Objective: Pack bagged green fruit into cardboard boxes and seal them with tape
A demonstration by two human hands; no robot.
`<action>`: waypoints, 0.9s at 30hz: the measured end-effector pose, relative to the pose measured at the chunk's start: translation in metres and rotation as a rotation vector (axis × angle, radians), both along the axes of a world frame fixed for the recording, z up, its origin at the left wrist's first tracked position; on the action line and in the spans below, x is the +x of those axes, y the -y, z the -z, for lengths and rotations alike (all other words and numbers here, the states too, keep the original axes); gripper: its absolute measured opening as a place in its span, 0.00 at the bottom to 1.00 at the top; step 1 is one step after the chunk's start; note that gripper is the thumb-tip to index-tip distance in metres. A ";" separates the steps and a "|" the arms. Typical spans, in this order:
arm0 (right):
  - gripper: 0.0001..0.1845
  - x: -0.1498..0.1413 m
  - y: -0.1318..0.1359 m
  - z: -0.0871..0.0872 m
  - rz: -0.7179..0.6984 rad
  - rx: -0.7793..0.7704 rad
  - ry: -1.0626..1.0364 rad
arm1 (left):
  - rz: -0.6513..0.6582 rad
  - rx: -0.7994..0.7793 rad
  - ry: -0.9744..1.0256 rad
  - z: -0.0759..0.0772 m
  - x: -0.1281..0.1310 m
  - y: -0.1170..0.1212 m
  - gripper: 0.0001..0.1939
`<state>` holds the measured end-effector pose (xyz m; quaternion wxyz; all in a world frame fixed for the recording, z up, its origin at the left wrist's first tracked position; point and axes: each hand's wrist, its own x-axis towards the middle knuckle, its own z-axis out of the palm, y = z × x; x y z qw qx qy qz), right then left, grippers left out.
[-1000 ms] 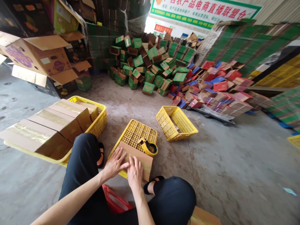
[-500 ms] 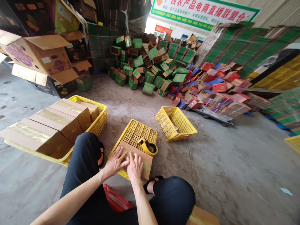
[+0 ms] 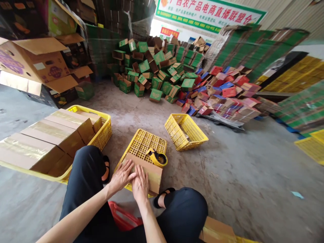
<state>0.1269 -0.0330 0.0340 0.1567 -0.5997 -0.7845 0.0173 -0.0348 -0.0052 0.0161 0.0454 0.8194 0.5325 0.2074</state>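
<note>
My left hand (image 3: 121, 177) lies flat with fingers stretched on a brown cardboard box (image 3: 153, 173). Beside it, my right hand (image 3: 140, 184) rests on the same box, its fingers extended; the two hands touch near the thumbs. Shiny tape shows on the box top, partly covered by my hands. Under the box is an overturned yellow crate (image 3: 141, 139) with a grid bottom. A yellow and black tape dispenser (image 3: 157, 158) lies on that crate, just beyond the box.
To the left, a yellow crate (image 3: 107, 130) holds several taped cardboard boxes (image 3: 48, 130). Another yellow basket (image 3: 186, 133) stands ahead on the right. Piles of green boxes (image 3: 155, 95) and red-blue boxes (image 3: 229, 91) lie farther back. Something red (image 3: 124, 217) is between my legs.
The view has turned slightly right, so everything sits farther left. My right fingers, bent before, now lie flatter and closer to my left hand on the box.
</note>
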 end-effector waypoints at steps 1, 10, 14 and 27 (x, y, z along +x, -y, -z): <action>0.29 0.004 0.000 0.000 0.011 -0.012 0.003 | -0.008 0.003 -0.010 0.000 -0.002 0.001 0.34; 0.32 0.063 0.010 -0.007 0.246 -0.140 0.049 | -0.124 -0.021 -0.020 -0.003 -0.007 -0.004 0.35; 0.39 0.081 0.007 -0.001 0.395 -0.146 -0.133 | -0.158 -0.042 0.005 0.004 -0.008 -0.012 0.35; 0.50 0.121 -0.001 -0.001 0.571 -0.200 -0.634 | -0.021 -0.008 0.107 0.027 -0.020 -0.032 0.33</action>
